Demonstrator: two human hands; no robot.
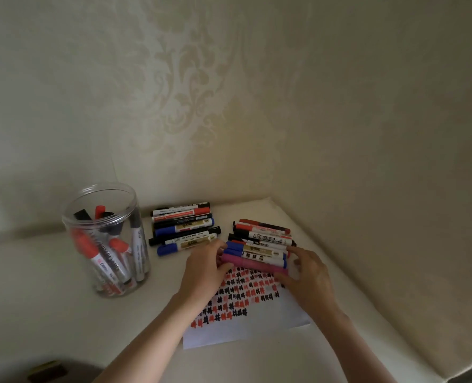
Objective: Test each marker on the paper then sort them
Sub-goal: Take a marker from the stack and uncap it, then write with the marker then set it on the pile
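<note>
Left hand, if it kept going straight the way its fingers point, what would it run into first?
Probably the pink marker: the left hand already touches its near end, fingers pointing up and right. Behind it lies the right-hand marker pile.

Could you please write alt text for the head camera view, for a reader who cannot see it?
Both hands, left hand and right hand, grip a pink marker by its ends above a white paper sheet with red and black test marks; a clear plastic jar of markers stands left.

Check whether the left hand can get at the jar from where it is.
Probably yes. The left hand is busy at the pink marker, but bare tabletop lies between it and the jar, whose open mouth faces up.
</note>
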